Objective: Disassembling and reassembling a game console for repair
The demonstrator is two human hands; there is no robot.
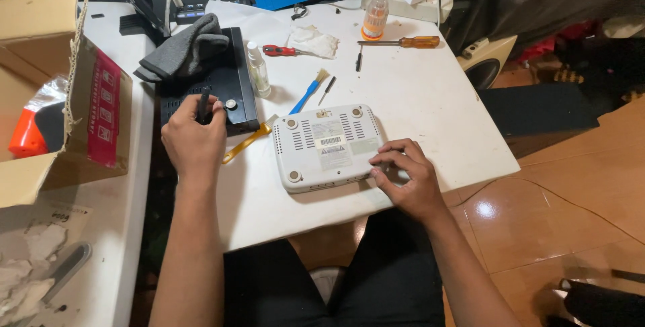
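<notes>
**A:** Head cam, looking straight down. White router (329, 147) lies belly-up near the front edge of the white surface (430, 105). Smooth matte plastic, rounded corners, rows of vent slots, round rubber feet in the corners, label stickers in the middle. The right hand (406, 179) rests on its lower right corner, fingers (384, 160) curled close together and pressing on the shell, not really wrapped around anything.

**B:** And the left?

**A:** The left hand (195, 140) is closed around a slim black tool (203, 102), the fingers clamped on it so only the tip sticks up. Can't tell exactly what kind of tool. It sits at the front edge of a black boxy device (225, 88), glossy hard plastic with a small round silver knob beside the hand. A grey cloth (185, 51), soft and crumpled, is draped over the back of that box.

**B:** Other stuff around?

**A:** Plenty. A yellow plastic pry tool (247, 142) lies between the black box and the router. A blue-handled brush (308, 90) and a small clear bottle (258, 69) sit just behind the router. Farther back are a red-handled screwdriver (282, 50), a crumpled white tissue (310, 39), an amber-handled screwdriver (403, 42) and an orange-capped bottle (375, 14). An open cardboard box (60, 92) stands off to the left, with something orange inside.
</notes>
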